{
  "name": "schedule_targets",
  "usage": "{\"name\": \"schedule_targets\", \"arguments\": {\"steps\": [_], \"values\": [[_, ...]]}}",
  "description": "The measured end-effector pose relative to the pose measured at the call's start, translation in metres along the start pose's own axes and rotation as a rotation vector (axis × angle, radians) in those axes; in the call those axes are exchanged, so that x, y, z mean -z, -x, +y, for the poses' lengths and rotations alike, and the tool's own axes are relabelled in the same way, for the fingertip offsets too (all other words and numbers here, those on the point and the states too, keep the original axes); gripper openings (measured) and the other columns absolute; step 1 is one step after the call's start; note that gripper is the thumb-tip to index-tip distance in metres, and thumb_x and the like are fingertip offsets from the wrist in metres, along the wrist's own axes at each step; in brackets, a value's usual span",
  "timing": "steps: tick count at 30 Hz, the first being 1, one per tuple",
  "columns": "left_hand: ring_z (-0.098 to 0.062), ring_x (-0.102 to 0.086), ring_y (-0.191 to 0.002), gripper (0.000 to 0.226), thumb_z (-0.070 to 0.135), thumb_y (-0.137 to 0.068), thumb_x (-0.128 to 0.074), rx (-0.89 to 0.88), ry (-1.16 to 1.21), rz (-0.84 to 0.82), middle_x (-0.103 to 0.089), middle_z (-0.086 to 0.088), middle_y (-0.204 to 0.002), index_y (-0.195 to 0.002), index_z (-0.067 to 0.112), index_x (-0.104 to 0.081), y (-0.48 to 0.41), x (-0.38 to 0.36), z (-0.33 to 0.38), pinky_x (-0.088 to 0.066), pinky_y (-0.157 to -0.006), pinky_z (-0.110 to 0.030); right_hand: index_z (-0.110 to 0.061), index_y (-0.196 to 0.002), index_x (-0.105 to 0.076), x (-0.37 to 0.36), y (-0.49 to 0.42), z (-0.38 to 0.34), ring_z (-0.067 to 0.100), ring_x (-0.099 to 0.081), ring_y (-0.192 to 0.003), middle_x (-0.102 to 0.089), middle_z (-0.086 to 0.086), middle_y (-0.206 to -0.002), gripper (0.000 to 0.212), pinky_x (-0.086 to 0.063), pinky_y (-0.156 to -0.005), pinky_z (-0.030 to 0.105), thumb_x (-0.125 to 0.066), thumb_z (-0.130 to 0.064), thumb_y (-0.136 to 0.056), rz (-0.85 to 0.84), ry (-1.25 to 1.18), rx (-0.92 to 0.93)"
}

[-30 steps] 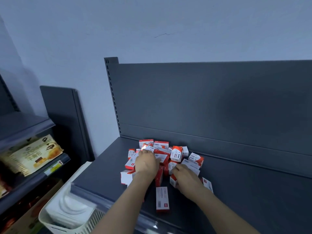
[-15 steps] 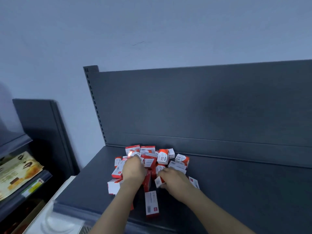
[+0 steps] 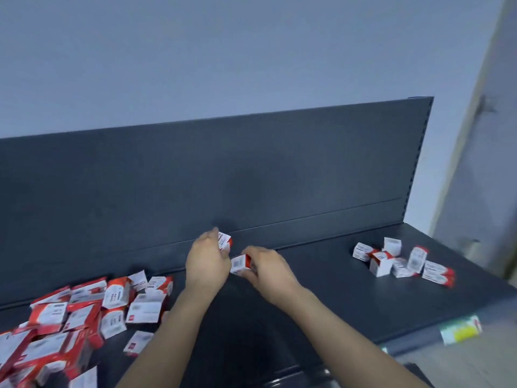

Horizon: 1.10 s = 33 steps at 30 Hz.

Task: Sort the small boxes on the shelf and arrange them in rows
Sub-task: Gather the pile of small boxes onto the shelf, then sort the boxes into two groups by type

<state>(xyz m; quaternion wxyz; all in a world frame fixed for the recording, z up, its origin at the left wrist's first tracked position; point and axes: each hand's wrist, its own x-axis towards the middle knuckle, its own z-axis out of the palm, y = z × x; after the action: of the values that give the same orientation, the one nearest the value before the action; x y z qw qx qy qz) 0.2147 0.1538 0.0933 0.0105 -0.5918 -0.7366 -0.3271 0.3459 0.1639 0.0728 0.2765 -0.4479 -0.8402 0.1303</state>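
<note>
Two hands, left (image 3: pixel 207 261) and right (image 3: pixel 267 268), each grip small box above bare mid-shelf (image 3: pixel 321 289).

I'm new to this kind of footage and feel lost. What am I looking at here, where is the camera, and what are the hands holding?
There is no machine: a person works with two bare hands. The one picture comes from a camera worn on the person's head, looking forward and down. You see a dark grey metal shelf with an upright back panel. The left hand holds a small white-and-red cardboard box; the right hand holds a similar box with a barcode. At the left lies a jumbled pile of red-and-white boxes. At the far right sits a smaller cluster of boxes, some upright, some lying, not yet in neat rows.
</note>
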Motion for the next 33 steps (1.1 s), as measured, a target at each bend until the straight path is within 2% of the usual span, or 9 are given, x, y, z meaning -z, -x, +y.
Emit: {"name": "schedule_targets", "arguments": {"steps": [5,8,11,14,16,20,23,26,33], "values": [[-0.027,-0.054,-0.111,0.035,0.014,-0.090,-0.052,-0.086,0.071,-0.071,-0.060,-0.010,-0.119,-0.124,0.003,-0.052,0.005,-0.068,0.103,-0.042,-0.087,-0.032,-0.012,-0.109,-0.056,0.065,0.030,0.092,0.026,-0.058,-0.096,-0.063,0.008,-0.105,0.026,-0.034,-0.069,0.028,-0.059,-0.029,-0.089,0.052,0.057,-0.103],[-0.027,-0.054,-0.112,0.032,0.013,-0.090,-0.052,-0.123,0.100,-0.111,-0.060,-0.010,-0.118,-0.120,0.003,-0.053,0.012,-0.106,0.160,-0.042,-0.086,-0.031,-0.013,-0.113,-0.055,0.102,0.047,0.145,0.027,-0.058,-0.101,-0.063,0.008,-0.109,0.028,-0.041,-0.078,0.032,-0.058,-0.028,-0.089,0.066,0.083,-0.161],[-0.026,-0.053,-0.114,0.035,0.012,-0.090,-0.051,-0.118,0.093,-0.158,-0.058,-0.009,-0.123,-0.123,0.003,-0.052,0.019,-0.136,0.205,-0.043,-0.090,-0.033,-0.011,-0.112,-0.055,0.131,0.059,0.191,0.027,-0.058,-0.101,-0.063,0.009,-0.110,0.029,-0.042,-0.081,0.033,-0.057,-0.029,-0.090,0.057,0.111,-0.220],[-0.024,-0.053,-0.097,0.018,0.013,-0.089,-0.050,-0.095,0.064,-0.217,-0.059,-0.009,-0.115,-0.105,0.005,-0.054,0.023,-0.159,0.237,-0.042,-0.078,-0.033,-0.011,-0.110,-0.056,0.149,0.068,0.227,0.026,-0.059,-0.099,-0.063,0.008,-0.109,0.028,-0.045,-0.079,0.034,-0.058,-0.029,-0.089,0.035,0.106,-0.283],[-0.020,-0.048,-0.084,0.005,0.013,-0.089,-0.050,-0.068,0.016,-0.252,-0.060,-0.009,-0.106,-0.090,0.009,-0.050,0.024,-0.171,0.249,-0.035,-0.068,-0.028,-0.011,-0.108,-0.055,0.154,0.073,0.243,0.027,-0.060,-0.097,-0.064,0.009,-0.106,0.027,-0.046,-0.076,0.035,-0.057,-0.031,-0.089,0.007,0.105,-0.327],[-0.026,-0.057,-0.095,0.003,0.012,-0.086,-0.050,-0.005,-0.058,-0.359,-0.062,-0.010,-0.104,-0.088,0.009,-0.051,0.033,-0.192,0.254,-0.037,-0.066,-0.029,-0.010,-0.104,-0.054,0.152,0.086,0.260,0.028,-0.063,-0.090,-0.066,0.011,-0.100,0.027,-0.044,-0.066,0.033,-0.052,-0.035,-0.091,-0.089,0.108,-0.380],[-0.026,-0.060,-0.097,0.016,0.014,-0.088,-0.051,0.044,-0.081,-0.391,-0.063,-0.010,-0.107,-0.100,0.005,-0.057,0.039,-0.202,0.252,-0.044,-0.071,-0.032,-0.010,-0.114,-0.052,0.149,0.092,0.264,0.028,-0.062,-0.099,-0.065,0.012,-0.110,0.028,-0.048,-0.077,0.034,-0.051,-0.029,-0.093,-0.173,0.162,-0.396],[-0.025,-0.059,-0.098,0.019,0.015,-0.088,-0.052,0.083,-0.105,-0.387,-0.062,-0.009,-0.108,-0.103,0.004,-0.057,0.043,-0.205,0.246,-0.039,-0.068,-0.028,-0.013,-0.125,-0.047,0.145,0.096,0.267,0.027,-0.062,-0.104,-0.062,0.011,-0.118,0.032,-0.051,-0.082,0.033,-0.048,-0.024,-0.095,-0.231,0.210,-0.429],[-0.024,-0.058,-0.103,0.024,0.023,-0.088,-0.056,0.068,-0.168,-0.497,-0.060,-0.008,-0.113,-0.106,0.007,-0.056,0.056,-0.214,0.242,-0.044,-0.073,-0.029,-0.012,-0.120,-0.050,0.145,0.099,0.266,0.027,-0.061,-0.104,-0.062,0.010,-0.118,0.029,-0.052,-0.083,0.035,-0.048,-0.024,-0.094,-0.256,0.311,-0.426]]}}
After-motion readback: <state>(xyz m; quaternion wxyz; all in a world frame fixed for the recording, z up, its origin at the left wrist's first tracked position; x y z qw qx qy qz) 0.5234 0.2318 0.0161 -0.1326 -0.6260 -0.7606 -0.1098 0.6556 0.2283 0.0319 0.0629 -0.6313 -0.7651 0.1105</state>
